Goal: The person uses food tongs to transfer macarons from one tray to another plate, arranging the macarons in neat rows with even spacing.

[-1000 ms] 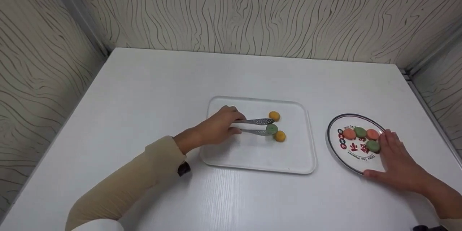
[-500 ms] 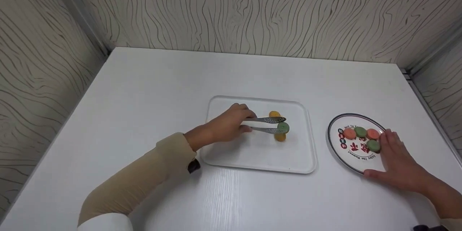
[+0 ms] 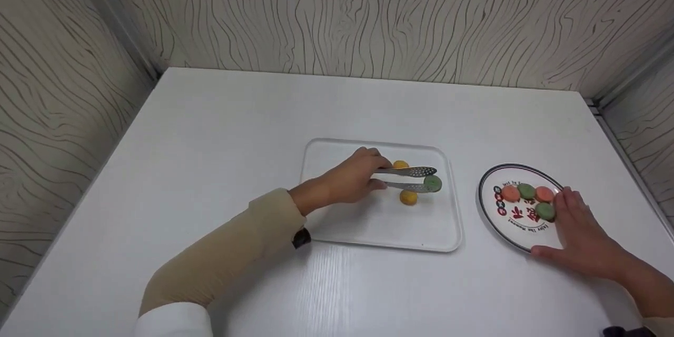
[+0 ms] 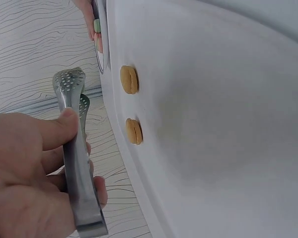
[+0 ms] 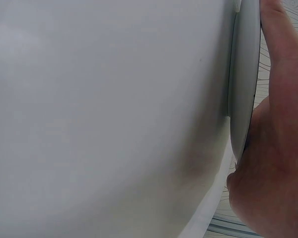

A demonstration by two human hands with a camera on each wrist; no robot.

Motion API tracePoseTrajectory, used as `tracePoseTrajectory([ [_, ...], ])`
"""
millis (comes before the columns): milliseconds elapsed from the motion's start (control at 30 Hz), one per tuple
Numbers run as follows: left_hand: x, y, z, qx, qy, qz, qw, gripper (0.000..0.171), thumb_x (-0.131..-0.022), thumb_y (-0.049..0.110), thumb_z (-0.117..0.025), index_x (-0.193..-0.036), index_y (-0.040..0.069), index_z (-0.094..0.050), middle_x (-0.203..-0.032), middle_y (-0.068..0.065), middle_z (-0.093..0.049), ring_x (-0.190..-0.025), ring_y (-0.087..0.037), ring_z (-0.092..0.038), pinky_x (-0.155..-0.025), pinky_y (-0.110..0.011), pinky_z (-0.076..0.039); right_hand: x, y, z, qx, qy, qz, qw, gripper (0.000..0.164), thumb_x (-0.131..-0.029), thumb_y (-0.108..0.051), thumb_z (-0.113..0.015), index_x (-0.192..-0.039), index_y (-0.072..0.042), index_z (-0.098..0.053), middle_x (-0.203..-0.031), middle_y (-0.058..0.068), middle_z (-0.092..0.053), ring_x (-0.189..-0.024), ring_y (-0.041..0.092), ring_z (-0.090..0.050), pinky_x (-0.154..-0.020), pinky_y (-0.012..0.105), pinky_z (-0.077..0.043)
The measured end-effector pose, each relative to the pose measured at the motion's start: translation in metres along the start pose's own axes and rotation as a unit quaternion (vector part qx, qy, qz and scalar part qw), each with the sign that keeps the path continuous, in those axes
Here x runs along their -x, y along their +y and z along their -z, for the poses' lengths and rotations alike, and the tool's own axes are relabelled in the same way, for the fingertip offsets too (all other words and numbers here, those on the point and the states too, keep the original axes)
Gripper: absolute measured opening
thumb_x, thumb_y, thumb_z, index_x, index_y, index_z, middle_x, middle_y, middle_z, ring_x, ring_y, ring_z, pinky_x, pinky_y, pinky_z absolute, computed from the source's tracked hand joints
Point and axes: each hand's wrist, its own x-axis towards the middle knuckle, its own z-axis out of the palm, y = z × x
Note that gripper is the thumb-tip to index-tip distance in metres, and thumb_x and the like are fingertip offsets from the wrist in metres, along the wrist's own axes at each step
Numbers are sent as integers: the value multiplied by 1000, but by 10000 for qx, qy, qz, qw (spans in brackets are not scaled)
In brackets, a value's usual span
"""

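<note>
My left hand (image 3: 355, 176) grips metal tongs (image 4: 78, 173) with perforated tips, thumb along one arm. A green macaron (image 3: 433, 184) is caught between those tips, over the right part of a white tray (image 3: 368, 234); in the left wrist view the tips largely hide it. Two yellow macarons, one farther back (image 4: 129, 80) and one nearer (image 3: 408, 198), lie on the tray. At the right, my right hand (image 3: 590, 242) rests against the rim of a round plate (image 3: 503, 229), fingers straight along its right side and thumb at the front edge.
On the plate, two orange macarons, one at left (image 3: 510, 193) and one at right (image 3: 544, 194), lie with two green ones, one behind (image 3: 526, 191) and one in front (image 3: 545, 211). The white table (image 3: 237, 110) ends at wood-patterned panels (image 3: 342, 16).
My left hand has moved right across the tray, carrying the tongs and green macaron past the yellow macarons. My right hand and the plate have stayed put.
</note>
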Motion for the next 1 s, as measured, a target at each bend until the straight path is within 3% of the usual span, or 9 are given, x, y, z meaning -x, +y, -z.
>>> tracePoseTrajectory([
  [333, -18, 10, -4, 35, 26, -265, 9996, 36, -99, 17, -68, -133, 5, -65, -125, -7, -65, -110, -18, -52, -95, -27, -42, 0, 1, -3, -47, 120, -27, 9999, 126, -86, -48, -77, -153, 16, 8, -159, 41, 10, -149, 45, 23, -107, 20, 24],
  [1000, -48, 41, -16, -124, -49, -278, 9995, 34, -99, 17, -68, -131, 6, -66, -122, -5, -66, -106, -14, -50, -91, -21, -41, -1, 1, -3, 1, 71, -22, 10000, 126, -87, -50, -76, -152, 18, 8, -159, 42, 8, -149, 46, 22, -107, 20, 25],
])
